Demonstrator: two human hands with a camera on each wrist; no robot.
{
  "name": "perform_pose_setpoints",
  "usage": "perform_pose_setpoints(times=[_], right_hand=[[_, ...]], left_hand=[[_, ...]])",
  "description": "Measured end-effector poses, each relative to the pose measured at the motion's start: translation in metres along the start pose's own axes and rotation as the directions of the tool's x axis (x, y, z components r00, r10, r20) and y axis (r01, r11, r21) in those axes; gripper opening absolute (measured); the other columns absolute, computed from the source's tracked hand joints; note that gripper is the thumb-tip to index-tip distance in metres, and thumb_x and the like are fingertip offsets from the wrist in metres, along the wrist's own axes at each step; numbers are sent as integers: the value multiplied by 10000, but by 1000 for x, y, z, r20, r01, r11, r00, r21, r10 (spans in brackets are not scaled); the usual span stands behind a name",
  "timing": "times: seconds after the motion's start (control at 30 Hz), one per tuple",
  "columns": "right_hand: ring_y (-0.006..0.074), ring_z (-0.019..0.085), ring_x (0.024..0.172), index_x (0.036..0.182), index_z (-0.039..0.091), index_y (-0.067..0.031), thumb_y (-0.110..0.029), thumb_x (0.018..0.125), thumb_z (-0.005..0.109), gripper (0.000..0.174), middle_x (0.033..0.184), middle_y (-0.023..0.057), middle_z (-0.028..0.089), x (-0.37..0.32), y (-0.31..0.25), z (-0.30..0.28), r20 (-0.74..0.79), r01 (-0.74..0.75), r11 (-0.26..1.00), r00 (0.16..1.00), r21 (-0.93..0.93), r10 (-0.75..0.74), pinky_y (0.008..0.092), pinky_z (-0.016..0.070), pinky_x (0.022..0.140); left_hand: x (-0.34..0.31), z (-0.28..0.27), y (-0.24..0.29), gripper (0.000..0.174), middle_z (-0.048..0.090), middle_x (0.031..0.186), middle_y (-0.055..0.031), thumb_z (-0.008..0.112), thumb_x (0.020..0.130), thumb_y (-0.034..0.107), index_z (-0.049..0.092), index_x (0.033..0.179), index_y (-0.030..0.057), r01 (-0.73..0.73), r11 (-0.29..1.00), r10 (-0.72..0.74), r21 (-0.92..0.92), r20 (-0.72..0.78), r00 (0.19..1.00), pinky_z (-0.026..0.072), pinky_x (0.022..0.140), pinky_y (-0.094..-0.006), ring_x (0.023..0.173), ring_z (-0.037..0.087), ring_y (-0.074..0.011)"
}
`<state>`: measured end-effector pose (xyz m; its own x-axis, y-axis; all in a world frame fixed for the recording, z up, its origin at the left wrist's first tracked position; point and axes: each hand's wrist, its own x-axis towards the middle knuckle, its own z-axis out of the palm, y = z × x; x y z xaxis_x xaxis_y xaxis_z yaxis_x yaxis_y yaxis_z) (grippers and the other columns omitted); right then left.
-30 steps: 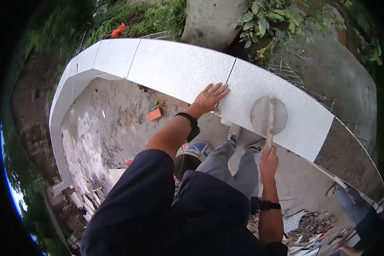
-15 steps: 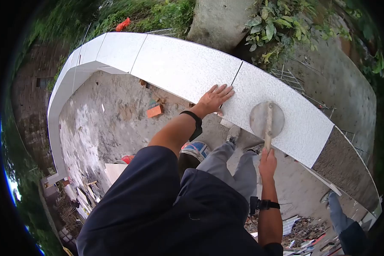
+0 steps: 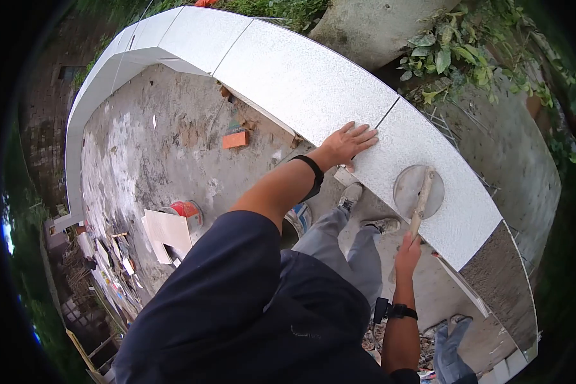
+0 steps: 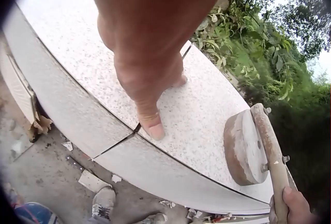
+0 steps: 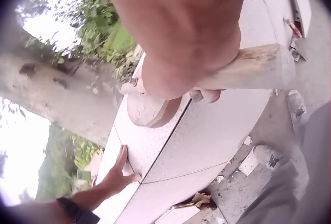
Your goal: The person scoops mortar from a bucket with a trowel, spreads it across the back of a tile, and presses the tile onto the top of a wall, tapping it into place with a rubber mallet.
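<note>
The left hand rests on the pale speckled slab top, its fingers spread beside the dark joint between two slabs. In the left wrist view its thumb presses near the slab edge, close to that joint. The right hand grips the wooden handle of a tool with a thick round head. That head lies on the slab right of the joint. In the right wrist view the right hand is curled round the handle, and the round head touches the slab.
Bare mortar borders the slab at the right end. Below the curved wall are an orange brick, a red bucket and another bucket beside the legs. A tree trunk and plants stand behind. Another person's legs show lower right.
The head view has shifted, so the wall sits further right and is tilted. The left hand stays by the joint; the right hand still grips the handle, which now leans more to the right.
</note>
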<state>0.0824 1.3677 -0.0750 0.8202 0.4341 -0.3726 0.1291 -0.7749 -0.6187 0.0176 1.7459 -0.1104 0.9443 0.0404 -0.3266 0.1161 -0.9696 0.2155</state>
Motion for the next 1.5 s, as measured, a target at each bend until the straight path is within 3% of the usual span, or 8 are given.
perform_pose_setpoints(times=[0.1, 0.33, 0.77, 1.03, 1.1, 1.23, 1.3, 1.5], right_hand=[[312, 614, 570, 1073, 538, 45, -345, 1021, 450, 403, 662, 165, 581, 2, -18, -9, 91, -182, 979, 981, 95, 173, 441, 470, 515], [287, 585, 550, 1293, 500, 65, -315, 1015, 459, 473, 699, 180, 569, 7, 7, -6, 81, -103, 993, 992, 53, 99, 404, 478, 486], [310, 591, 584, 976, 553, 33, -331, 1020, 456, 379, 663, 162, 562, 0, 15, -10, -1, -106, 991, 994, 84, 107, 443, 460, 579], [318, 613, 609, 954, 548, 29, -357, 1021, 455, 403, 665, 165, 581, -7, 72, -30, -206, -308, 932, 916, 190, 344, 468, 465, 596], [398, 618, 652, 973, 548, 23, -366, 1022, 447, 406, 690, 201, 602, -3, 39, -54, -84, -434, 801, 857, 413, 508, 499, 467, 630], [486, 634, 811, 1007, 564, -5, -431, 1010, 443, 442, 834, 274, 662, -4, 76, -61, -322, -398, 906, 847, 144, 423, 576, 487, 737], [485, 637, 811, 995, 557, -6, -445, 1003, 445, 453, 828, 280, 660, 2, 86, -71, -284, -447, 879, 832, 169, 477, 582, 487, 744], [459, 658, 746, 1010, 528, -9, -440, 988, 474, 434, 764, 242, 668, 1, 95, -89, -264, -454, 868, 828, 203, 495, 559, 515, 674]], left_hand=[[0, 4, -1, 1234, 195, 1629, 17, 848, 561, 498, 194, 1564, 203, -3, 999, 4, -39, 13, 1000, 187, 1231, -461, 1494, 196, -223], [0, 5, -3, 1219, 211, 1625, 6, 861, 559, 482, 226, 1554, 181, -25, 999, 24, -33, -37, 999, 205, 1220, -471, 1484, 222, -228], [0, 10, 45, 1235, 169, 1628, -103, 820, 599, 571, 176, 1565, 151, -79, 996, 77, 52, 29, 997, 140, 1227, -483, 1501, 163, -281], [43, 54, 187, 555, 314, 1566, -131, 563, 905, 214, 460, 1447, 150, -262, 963, 268, 56, -251, 930, 237, 1176, -532, 1444, 286, -329], [55, 56, 195, 526, 308, 1561, -144, 512, 926, 172, 462, 1449, 198, -284, 957, 289, 54, -224, 931, 246, 1162, -568, 1432, 287, -377], [68, 55, 203, 952, 205, 1576, -197, 853, 657, 276, 385, 1483, 349, -374, 898, 409, 232, -127, 904, 276, 1078, -705, 1408, 243, -490], [68, 34, 215, 806, 228, 1566, -215, 777, 763, 227, 411, 1471, 345, -375, 923, 376, 89, 11, 927, 271, 1056, -735, 1398, 255, -514], [75, 35, 237, 868, 193, 1585, -206, 811, 734, 264, 380, 1478, 379, -372, 909, 356, 187, 118, 927, 276, 1033, -755, 1417, 227, -509]])
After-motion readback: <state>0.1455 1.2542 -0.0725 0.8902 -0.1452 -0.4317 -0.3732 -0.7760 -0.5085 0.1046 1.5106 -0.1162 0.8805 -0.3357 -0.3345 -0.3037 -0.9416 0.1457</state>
